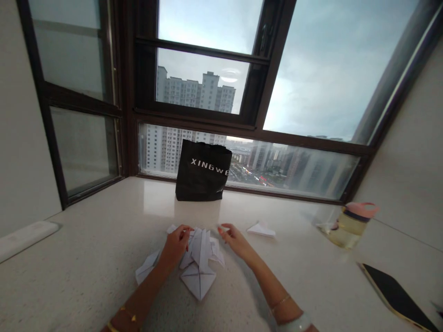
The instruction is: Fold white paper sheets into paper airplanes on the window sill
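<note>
We pinch the half-folded paper model (200,258) with our left hand (177,243), right hand (234,240) slack-fingered beside it; small folded piece (262,229) already done.

Folded paper (200,258) between hands, bag (202,171) behind, bottle (349,223) right

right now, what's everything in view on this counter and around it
large folded paper: one, white, centre of counter
left small paper: one, white, left of it
right small paper: one, white, apart to the right
bag: one, black with white letters, by the window
bottle: one, clear, pink lid, far right
phone: one, black, right front
counter: one, pale speckled, under everything
left hand: one, on the large paper, grip unclear
right hand: one, open, beside its right edge
</note>
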### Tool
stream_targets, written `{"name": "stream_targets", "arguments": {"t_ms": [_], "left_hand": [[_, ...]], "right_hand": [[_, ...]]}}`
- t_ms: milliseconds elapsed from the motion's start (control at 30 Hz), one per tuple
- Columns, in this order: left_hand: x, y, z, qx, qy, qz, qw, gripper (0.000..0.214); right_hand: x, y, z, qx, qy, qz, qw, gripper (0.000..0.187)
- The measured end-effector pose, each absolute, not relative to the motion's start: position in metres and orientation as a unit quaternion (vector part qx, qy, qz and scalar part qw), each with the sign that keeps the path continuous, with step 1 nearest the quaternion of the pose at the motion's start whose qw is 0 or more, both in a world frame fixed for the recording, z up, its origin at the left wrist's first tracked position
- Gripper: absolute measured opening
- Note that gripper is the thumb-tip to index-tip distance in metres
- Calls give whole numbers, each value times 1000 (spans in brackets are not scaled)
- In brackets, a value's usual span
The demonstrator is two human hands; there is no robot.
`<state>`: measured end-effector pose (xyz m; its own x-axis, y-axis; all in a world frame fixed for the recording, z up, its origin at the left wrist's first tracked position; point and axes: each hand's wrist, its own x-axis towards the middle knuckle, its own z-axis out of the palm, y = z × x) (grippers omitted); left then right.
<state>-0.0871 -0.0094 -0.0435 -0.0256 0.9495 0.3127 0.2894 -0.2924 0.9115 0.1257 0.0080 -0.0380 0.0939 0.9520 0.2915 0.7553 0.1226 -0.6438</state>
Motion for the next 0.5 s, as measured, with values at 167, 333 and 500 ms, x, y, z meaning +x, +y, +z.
{"name": "stream_targets", "arguments": {"t_ms": [167,333,500], "left_hand": [[-88,-8,-47,631,509,498,308,24],[-88,-11,-45,628,525,495,292,22],[-87,-9,-46,586,511,560,287,26]], "right_hand": [[73,-16,-56,-610,-734,179,239,71],[74,-15,-67,-579,-720,204,323,80],[78,-12,-69,-431,-675,341,492,70]]}}
